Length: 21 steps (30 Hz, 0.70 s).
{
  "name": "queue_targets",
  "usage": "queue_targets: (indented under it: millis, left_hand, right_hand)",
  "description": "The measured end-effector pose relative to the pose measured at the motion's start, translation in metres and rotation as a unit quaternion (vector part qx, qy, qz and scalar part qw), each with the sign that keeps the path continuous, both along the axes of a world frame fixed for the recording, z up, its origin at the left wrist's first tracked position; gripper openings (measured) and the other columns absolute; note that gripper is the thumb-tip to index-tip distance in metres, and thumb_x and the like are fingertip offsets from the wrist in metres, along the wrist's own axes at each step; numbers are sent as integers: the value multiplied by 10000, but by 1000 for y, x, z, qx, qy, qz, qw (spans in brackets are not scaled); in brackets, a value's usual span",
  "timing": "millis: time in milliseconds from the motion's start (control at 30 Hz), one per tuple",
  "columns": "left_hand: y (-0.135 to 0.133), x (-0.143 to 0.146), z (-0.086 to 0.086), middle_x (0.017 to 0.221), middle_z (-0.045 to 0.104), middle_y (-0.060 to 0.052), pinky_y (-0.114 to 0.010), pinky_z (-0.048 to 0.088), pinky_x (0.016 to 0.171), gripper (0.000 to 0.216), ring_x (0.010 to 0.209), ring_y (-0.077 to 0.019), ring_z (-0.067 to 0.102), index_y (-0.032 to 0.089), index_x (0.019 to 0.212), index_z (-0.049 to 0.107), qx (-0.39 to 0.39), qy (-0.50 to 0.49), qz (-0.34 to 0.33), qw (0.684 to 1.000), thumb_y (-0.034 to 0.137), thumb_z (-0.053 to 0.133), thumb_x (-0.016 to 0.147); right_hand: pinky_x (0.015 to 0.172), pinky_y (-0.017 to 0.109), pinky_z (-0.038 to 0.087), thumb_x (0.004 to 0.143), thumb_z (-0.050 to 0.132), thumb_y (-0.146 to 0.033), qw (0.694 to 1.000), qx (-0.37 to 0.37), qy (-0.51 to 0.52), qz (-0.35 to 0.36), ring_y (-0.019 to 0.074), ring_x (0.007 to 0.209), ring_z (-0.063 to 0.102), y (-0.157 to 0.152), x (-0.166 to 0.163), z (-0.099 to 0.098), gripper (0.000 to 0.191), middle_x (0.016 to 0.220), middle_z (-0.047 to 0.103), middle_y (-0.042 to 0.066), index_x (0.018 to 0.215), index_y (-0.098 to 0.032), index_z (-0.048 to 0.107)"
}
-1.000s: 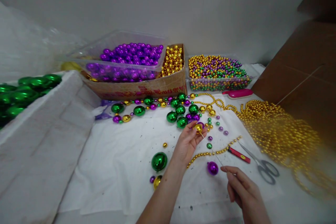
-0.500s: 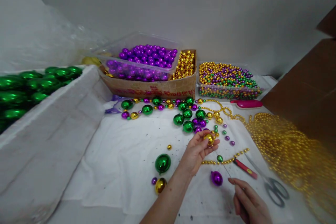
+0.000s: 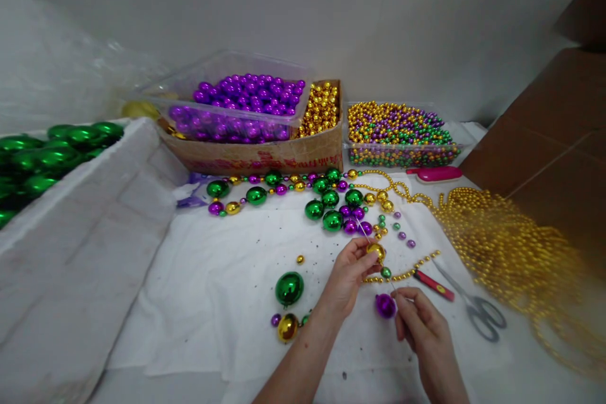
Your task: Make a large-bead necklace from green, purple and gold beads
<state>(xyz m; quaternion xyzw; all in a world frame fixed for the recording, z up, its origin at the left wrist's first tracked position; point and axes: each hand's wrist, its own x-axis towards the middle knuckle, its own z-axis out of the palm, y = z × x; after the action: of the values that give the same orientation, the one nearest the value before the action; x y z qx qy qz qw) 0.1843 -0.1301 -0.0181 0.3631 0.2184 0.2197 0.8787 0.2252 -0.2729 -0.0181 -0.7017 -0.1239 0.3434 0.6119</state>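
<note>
Gold ball bead (image 3: 377, 251) pinched between thumb and fingers of left hand (image 3: 348, 276), just above white cloth (image 3: 227, 278) on the desk (image 3: 525, 360). Thin wire (image 3: 363, 231) runs up from it toward strung beads (image 3: 331, 202). Right hand (image 3: 423, 331) close beside left, fingertips closed together against purple ball (image 3: 384, 306); gripping ball or wire, cannot tell. Small green bead (image 3: 386, 272) between the hands. Scissors (image 3: 479, 314) and red-handled tool (image 3: 433, 285) lie to the right.
</note>
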Motion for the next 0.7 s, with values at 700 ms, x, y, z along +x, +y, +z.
queue_targets:
  millis: [700]
  left_hand:
    - [8,4,63,997,668,-59,-261,450,746,119,889,-165,586,162,779,698,82,-50,63,993,261,636,800]
  right_hand:
    - [606,264,409,867,527,-357,979,72,-127,142,175,734,555,31,33,30,214,835,645,41,817,-194,656]
